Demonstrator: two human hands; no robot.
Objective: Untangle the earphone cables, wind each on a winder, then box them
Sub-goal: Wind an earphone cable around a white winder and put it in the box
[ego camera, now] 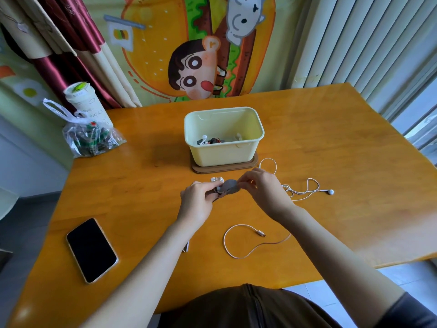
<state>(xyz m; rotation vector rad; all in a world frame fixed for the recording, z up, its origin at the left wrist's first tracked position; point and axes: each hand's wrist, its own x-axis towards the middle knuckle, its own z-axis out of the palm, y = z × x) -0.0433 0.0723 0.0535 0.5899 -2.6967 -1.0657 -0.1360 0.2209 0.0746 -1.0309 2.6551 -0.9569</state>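
My left hand (197, 197) and my right hand (262, 185) both pinch a grey winder (230, 185) just above the table, in front of the box. Two white earbuds (217, 179) stick out beside the winder. A second white earphone cable (305, 189) lies loose to the right, its earbud at the far end. The pale yellow box (223, 150) stands behind my hands on a brown mat and holds several wound cables. A pinkish charging cable (246, 242) curls on the table between my forearms.
A black phone (91, 249) lies face up at the left front. A clear plastic bag (91, 138) and a paper cup (81, 98) sit at the back left corner. The wooden table (331, 143) ends near a window at the right.
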